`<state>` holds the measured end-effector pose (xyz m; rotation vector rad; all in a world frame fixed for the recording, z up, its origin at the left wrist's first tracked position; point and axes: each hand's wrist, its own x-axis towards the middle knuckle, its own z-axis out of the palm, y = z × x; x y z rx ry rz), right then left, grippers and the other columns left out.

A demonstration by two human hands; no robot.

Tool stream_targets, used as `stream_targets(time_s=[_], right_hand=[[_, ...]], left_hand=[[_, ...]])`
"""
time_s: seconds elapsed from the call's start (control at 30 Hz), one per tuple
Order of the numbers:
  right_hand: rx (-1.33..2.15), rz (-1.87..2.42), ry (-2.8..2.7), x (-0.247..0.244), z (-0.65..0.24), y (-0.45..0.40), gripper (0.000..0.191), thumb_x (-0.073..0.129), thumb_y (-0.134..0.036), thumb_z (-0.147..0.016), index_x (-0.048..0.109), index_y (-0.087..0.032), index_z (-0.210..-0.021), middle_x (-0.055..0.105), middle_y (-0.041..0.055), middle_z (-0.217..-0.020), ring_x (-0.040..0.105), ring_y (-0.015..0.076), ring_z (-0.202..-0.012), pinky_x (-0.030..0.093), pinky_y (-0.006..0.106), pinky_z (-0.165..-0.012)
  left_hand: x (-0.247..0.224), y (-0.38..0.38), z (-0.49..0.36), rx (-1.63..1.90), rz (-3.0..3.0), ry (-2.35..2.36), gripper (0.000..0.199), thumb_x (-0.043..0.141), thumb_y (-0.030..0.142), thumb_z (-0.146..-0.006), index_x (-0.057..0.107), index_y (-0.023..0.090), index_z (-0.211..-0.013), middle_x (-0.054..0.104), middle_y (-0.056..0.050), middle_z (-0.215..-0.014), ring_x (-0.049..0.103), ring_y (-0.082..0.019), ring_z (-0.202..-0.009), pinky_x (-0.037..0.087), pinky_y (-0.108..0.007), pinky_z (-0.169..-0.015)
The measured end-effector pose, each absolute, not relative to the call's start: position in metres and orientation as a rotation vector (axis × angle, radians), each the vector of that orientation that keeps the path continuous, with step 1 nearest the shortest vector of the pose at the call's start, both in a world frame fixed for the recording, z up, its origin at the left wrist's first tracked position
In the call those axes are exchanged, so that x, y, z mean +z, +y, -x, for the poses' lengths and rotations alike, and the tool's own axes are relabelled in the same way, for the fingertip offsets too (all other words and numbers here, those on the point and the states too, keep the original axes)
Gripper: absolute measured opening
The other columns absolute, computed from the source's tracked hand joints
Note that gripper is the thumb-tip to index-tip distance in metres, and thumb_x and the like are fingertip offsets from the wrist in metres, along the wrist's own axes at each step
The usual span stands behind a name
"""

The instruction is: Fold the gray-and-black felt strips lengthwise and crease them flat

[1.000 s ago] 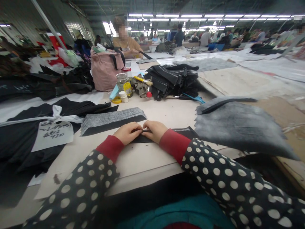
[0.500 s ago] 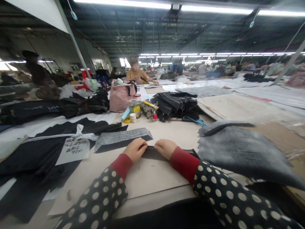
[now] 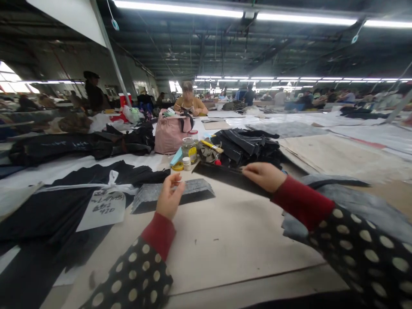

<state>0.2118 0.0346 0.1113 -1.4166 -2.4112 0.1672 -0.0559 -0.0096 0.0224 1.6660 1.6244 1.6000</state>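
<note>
My right hand (image 3: 264, 175) pinches the upper edge of a black fabric strip (image 3: 222, 173), which slants from near the jars down to behind my wrist. My left hand (image 3: 170, 195) is raised with bent fingers and the thumb apart, and nothing shows in it. Just behind and beside that hand lies a stack of grey-faced strips (image 3: 193, 187) with black edges. Under both hands spreads a pale board (image 3: 225, 240).
At left, a black cloth bundle (image 3: 58, 193) carries a handwritten tag (image 3: 103, 209). Beyond are a glass jar (image 3: 189, 149), a white bottle (image 3: 186, 163), a pink bag (image 3: 170, 133) and dark cut pieces (image 3: 247, 143). Grey fabric (image 3: 347, 201) lies right. A co-worker (image 3: 189, 103) sits opposite.
My hands were together on the dark strip and have parted. The right one lifted it away and to the right; the left let go and moved left towards the grey-faced stack.
</note>
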Motion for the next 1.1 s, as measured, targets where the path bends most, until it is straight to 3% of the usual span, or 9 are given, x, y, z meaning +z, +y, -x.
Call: stream_targets(time_s=[0.17,0.27,0.53,0.7,0.87,1.0,1.1], right_hand=[[-0.254,1.53,-2.057,0.184,-0.215,0.134,0.032,0.04,-0.025,-0.078,0.061,-0.009,-0.096,0.061,0.0107,-0.093,0.053,0.0167,-0.082,0.037,0.026,-0.072],[-0.426,1.475,-1.964,0.195,-0.235,0.155,0.033,0.039,-0.022,-0.077,0.06,-0.012,-0.1,0.06,0.0099,-0.096,0.052,0.0177,-0.084,0.037,0.028,-0.073],[-0.461,1.578,-2.351,0.144,-0.354,0.063,0.028,0.043,-0.03,-0.076,0.064,-0.016,-0.089,0.06,0.0052,-0.083,0.053,0.0148,-0.072,0.039,0.026,-0.07],[-0.472,1.746,-2.516,0.122,-0.424,0.035,0.032,0.045,-0.03,-0.076,0.059,-0.014,-0.1,0.057,0.0098,-0.097,0.05,0.0195,-0.087,0.036,0.03,-0.079],[-0.463,1.71,-2.658,0.071,-0.404,0.026,0.037,0.05,-0.019,-0.072,0.053,-0.014,-0.109,0.053,0.012,-0.106,0.044,0.0214,-0.099,0.032,0.031,-0.082],[-0.35,1.789,-2.388,0.051,-0.386,0.039,0.021,0.048,-0.012,-0.072,0.06,-0.012,-0.089,0.058,0.0114,-0.094,0.049,0.0188,-0.09,0.033,0.028,-0.077],[-0.196,1.914,-1.926,0.075,-0.412,0.055,0.015,0.053,-0.02,-0.071,0.061,-0.014,-0.082,0.062,0.0087,-0.084,0.051,0.0153,-0.077,0.036,0.025,-0.067]], left_hand=[[0.006,-0.006,0.049,1.188,-1.961,1.668,0.04,0.047,0.028,-0.075,0.042,0.019,-0.114,0.051,-0.006,-0.098,0.05,-0.016,-0.085,0.043,-0.028,-0.069],[0.001,-0.008,0.043,0.972,-2.118,1.648,0.036,0.044,0.027,-0.076,0.045,0.02,-0.111,0.052,-0.005,-0.096,0.05,-0.016,-0.086,0.043,-0.029,-0.071],[-0.009,-0.007,0.036,0.726,-2.363,1.494,0.031,0.039,0.032,-0.079,0.052,0.018,-0.103,0.055,-0.006,-0.094,0.051,-0.019,-0.087,0.042,-0.033,-0.078],[-0.01,-0.011,-0.006,0.726,-2.513,1.3,0.027,0.037,0.028,-0.081,0.053,0.018,-0.099,0.056,-0.007,-0.095,0.049,-0.02,-0.09,0.04,-0.035,-0.081],[-0.002,-0.023,-0.102,0.705,-2.649,0.93,0.025,0.037,0.02,-0.081,0.053,0.019,-0.1,0.055,-0.007,-0.098,0.048,-0.018,-0.09,0.04,-0.034,-0.081],[-0.001,-0.031,-0.161,0.626,-2.734,0.818,0.017,0.042,0.023,-0.08,0.055,0.019,-0.091,0.055,-0.006,-0.091,0.048,-0.018,-0.086,0.04,-0.032,-0.077],[-0.005,-0.032,-0.173,0.591,-2.755,0.842,0.014,0.044,0.025,-0.079,0.055,0.02,-0.086,0.053,-0.005,-0.089,0.048,-0.018,-0.085,0.04,-0.032,-0.075]])
